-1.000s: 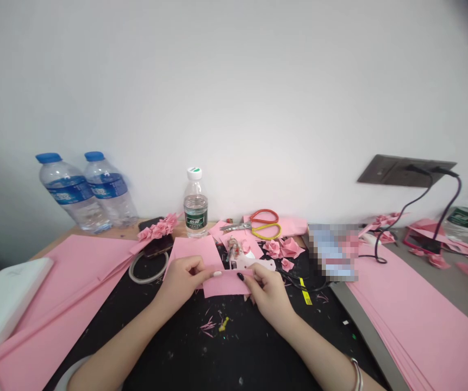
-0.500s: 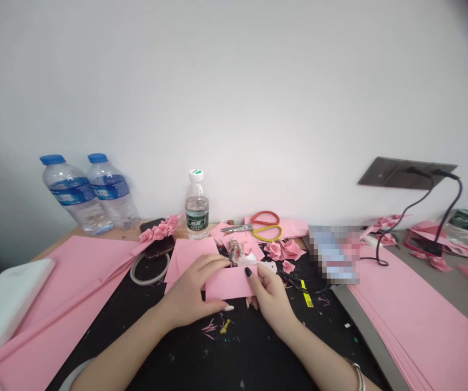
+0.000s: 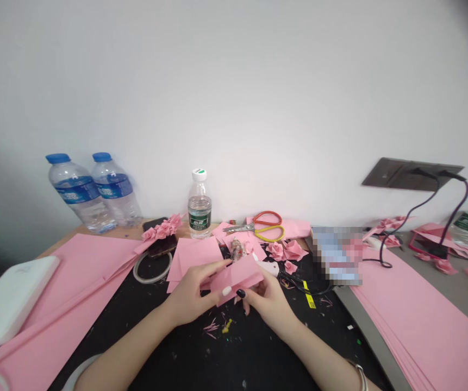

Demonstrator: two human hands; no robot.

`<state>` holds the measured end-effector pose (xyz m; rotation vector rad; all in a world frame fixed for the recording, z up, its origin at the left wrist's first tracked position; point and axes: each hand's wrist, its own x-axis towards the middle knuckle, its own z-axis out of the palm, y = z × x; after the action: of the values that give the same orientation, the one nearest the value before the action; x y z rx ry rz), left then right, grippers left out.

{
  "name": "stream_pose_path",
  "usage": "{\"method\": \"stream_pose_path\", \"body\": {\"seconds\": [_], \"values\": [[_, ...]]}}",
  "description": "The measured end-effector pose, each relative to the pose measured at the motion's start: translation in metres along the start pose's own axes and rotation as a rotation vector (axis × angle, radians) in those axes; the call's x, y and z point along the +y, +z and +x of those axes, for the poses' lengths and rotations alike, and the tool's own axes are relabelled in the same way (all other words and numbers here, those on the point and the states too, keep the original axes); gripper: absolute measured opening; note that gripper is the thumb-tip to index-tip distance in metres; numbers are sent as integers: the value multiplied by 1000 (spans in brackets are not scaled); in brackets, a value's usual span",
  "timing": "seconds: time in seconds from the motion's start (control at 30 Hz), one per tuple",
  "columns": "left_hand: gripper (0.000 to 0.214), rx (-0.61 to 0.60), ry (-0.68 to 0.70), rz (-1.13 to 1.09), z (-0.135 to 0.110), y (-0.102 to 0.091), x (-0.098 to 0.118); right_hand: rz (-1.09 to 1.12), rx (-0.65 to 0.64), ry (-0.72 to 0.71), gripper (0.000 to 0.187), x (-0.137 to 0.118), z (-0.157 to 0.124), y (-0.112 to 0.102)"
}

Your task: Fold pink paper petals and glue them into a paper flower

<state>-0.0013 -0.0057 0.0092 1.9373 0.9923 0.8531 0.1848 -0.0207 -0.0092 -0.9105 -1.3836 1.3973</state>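
Pinching a tilted pink paper strip (image 3: 237, 277) between both hands, we see the left hand (image 3: 193, 293) and right hand (image 3: 268, 296) each grasping one end, above the black work mat (image 3: 258, 353) near its far edge. An even pinch from both sides should suit this strip. Beyond lie loose pink paper sheets (image 3: 195, 263), pink paper roses (image 3: 285, 251) and red-and-yellow-handled scissors (image 3: 254, 228).

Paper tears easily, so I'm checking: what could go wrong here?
The pink paper piece pinched between the left hand and right hand might crease or tear. The right hand also sits close to what looks like a white glue gun; if hot, it could burn fingers or mark the paper.
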Motion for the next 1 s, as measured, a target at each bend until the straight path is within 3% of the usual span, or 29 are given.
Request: {"method": "stream_pose_path", "body": {"seconds": [0.1, 0.23, 0.3, 0.5, 0.73, 1.0], "values": [[39, 13, -83, -169, -2, 1, -6, -40, 15, 2, 25, -3, -1, 1], [38, 304, -341, -229, -5, 5, -25, -154, 46, -7, 17, -3, -2, 0], [42, 338, -429, -289, -5, 7, -31, -174, 62, -8, 17, -1, -1, -1], [40, 160, -307, -421, 5, 3, -19, -161, 105, -7, 15, 2, 4, -4], [30, 149, -232, -288, 8, 1, -13, -145, 106, -2, 18, 2, 4, -5], [33, -9, -304, -698, 7, 7, -12, -139, 96, -58, 19, -1, 6, -10]]}}
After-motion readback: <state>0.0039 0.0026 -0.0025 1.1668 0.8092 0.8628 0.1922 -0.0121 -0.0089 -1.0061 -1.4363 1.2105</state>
